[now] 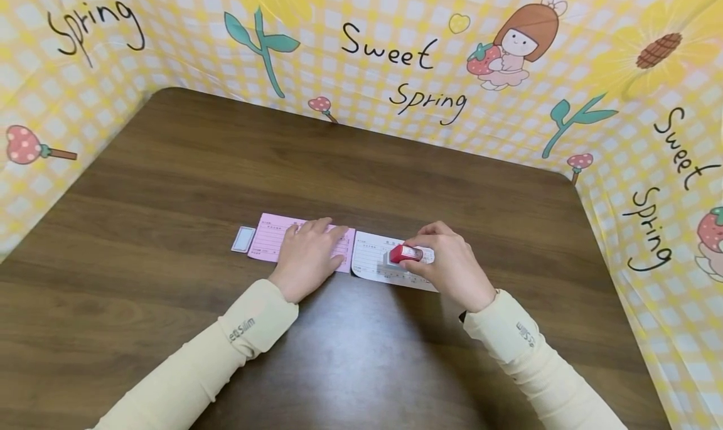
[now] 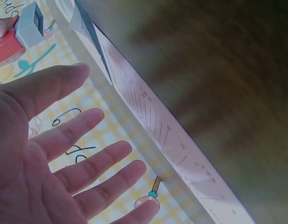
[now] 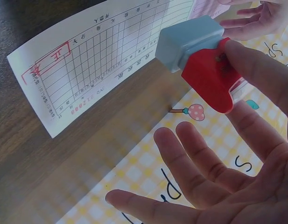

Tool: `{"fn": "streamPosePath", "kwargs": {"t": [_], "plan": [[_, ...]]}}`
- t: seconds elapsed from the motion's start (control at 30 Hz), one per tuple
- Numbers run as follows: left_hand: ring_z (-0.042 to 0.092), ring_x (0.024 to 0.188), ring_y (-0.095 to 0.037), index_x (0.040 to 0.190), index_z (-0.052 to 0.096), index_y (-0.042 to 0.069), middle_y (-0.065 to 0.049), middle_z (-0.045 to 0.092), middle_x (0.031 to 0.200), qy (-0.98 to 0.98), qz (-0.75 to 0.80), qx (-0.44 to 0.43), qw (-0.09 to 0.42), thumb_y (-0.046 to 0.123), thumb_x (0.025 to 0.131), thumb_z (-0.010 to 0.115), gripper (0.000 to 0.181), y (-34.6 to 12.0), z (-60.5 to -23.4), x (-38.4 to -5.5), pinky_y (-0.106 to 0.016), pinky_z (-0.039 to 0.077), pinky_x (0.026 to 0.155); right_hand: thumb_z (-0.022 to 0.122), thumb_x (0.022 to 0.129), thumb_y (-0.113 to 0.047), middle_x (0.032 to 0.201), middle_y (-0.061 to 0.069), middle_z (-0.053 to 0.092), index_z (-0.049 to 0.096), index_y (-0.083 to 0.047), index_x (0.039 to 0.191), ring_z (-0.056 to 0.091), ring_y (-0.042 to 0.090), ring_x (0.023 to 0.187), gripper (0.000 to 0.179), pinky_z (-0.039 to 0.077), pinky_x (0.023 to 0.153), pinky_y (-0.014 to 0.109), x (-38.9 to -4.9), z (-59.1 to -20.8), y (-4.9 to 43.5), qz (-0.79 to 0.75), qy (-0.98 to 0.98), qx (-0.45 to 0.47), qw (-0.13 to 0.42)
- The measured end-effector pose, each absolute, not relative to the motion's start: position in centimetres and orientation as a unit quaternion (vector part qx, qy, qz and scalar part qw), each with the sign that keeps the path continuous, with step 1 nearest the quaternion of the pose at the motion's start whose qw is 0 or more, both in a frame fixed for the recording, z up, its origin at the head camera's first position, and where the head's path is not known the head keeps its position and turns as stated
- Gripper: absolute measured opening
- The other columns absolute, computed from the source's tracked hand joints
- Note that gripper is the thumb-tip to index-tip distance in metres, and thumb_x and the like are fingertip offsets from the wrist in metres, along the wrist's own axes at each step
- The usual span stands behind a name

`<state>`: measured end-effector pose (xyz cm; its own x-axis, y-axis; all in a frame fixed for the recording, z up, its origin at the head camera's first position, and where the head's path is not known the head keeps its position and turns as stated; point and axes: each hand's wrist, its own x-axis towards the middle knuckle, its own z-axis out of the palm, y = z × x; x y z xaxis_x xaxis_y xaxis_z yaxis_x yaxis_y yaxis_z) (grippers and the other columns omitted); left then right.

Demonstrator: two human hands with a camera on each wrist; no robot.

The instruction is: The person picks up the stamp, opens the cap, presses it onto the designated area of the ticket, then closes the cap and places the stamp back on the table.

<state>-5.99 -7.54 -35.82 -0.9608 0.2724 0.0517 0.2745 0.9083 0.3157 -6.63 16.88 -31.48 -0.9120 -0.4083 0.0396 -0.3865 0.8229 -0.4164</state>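
While your L hand point(image 1: 309, 254) is over the pink slip point(image 1: 265, 234) w/ fingers spread, your R hand point(image 1: 456, 260) pinches the red-&-grey stamp point(image 3: 209, 74) btwn thumb & index, other fingers apart. Stamp's above the white slip point(image 1: 368, 249), which bears red marks point(image 3: 52, 58) nr one end. Small pale rectangle point(image 1: 243, 239) lies just beside pink slip on table point(image 1: 316, 166).

We find a red stamp point(image 3: 204, 65) with a grey base over a white slip point(image 1: 369, 254); contact cannot be confirmed. The ruled slip lies at three o'clock from a pink slip point(image 1: 265, 238), red print at its four-o'clock corner.
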Motion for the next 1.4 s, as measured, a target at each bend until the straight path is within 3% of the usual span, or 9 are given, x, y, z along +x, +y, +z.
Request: {"fn": "streamPosePath", "kwargs": {"t": [0.5,0.97,1.4], "plan": [[0.057,0.125,-0.043,0.134,0.065,0.008,-0.024,0.059,0.138,-0.979,-0.164,-0.124,0.006,0.024,0.088,0.078,0.050,-8.6,-35.7,-5.4,-0.062,0.042,0.100,0.088,0.081,-0.018,0.110,0.013,0.065,0.079,-0.004,0.109,0.067,0.031,0.094,0.033,0.052,0.082,0.046,-6.8,-31.3,15.8,-0.220,0.952,-0.211,0.032],[0.053,0.130,-0.043,0.138,0.063,0.009,-0.024,0.056,0.142,-0.981,-0.164,-0.099,-0.015,0.025,0.090,0.077,0.052,-9.5,-35.8,-5.0,-0.067,0.033,0.106,0.086,0.083,-0.020,0.114,0.013,0.064,0.079,-0.007,0.111,0.066,0.029,0.093,0.031,0.051,0.084,0.047,-7.0,-31.1,14.3,-0.227,0.949,-0.216,0.047],[0.051,0.131,-0.044,0.140,0.061,0.009,-0.025,0.054,0.144,-0.981,-0.172,-0.083,-0.028,0.025,0.091,0.076,0.053,-10.3,-35.4,-4.6,-0.067,0.039,0.099,0.086,0.083,-0.020,0.112,0.013,0.065,0.079,-0.008,0.110,0.067,0.028,0.092,0.030,0.053,0.081,0.044,-7.1,-31.3,12.7,-0.236,0.943,-0.230,0.041]]}}
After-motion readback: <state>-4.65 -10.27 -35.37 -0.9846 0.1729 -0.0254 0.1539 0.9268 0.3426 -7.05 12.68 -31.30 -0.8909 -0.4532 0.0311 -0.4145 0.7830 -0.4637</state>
